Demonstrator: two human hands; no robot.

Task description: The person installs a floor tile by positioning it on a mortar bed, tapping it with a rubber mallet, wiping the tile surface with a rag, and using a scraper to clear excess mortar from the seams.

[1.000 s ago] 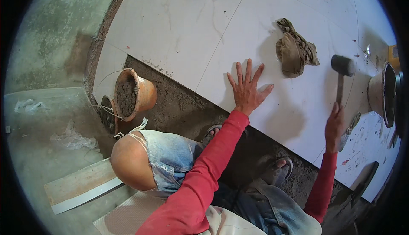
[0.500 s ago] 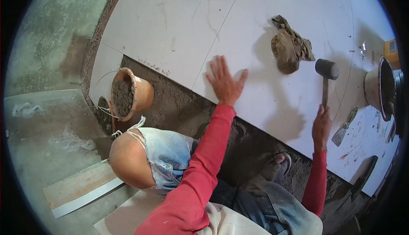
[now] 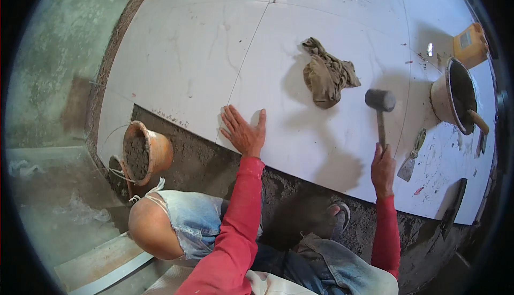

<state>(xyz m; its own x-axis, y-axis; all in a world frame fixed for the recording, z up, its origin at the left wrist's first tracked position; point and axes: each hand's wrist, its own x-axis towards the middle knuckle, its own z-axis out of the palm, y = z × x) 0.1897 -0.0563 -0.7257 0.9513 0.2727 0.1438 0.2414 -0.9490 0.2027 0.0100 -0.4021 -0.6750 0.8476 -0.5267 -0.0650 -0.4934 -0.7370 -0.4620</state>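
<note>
My left hand point(image 3: 244, 133) lies flat with fingers spread on a large white floor tile point(image 3: 289, 150), near its edge and beside a joint line. In my right hand point(image 3: 383, 171) is a rubber mallet point(image 3: 380, 100), gripped by its handle. Its dark head points away from me, over the tile surface; whether it touches the tile I cannot tell. A crumpled brown cloth point(image 3: 327, 75) lies between and beyond my hands. To the right of the mallet rests a putty knife point(image 3: 412, 156) with a broad blade.
Dark mortar point(image 3: 201, 158) borders the tile's near edge. At left sits an orange bucket point(image 3: 160, 156) holding mortar. A tilted pail point(image 3: 441, 98), a yellow jug point(image 3: 471, 45) and a dark, flat, long tool point(image 3: 454, 207) are at right. Boards point(image 3: 99, 263) lie lower left, near a green wall point(image 3: 59, 43).
My view has turned, so the whole scene sits further left, with the jug and pail more in sight. My left hand stays flat on the tile; my right still holds the mallet.
</note>
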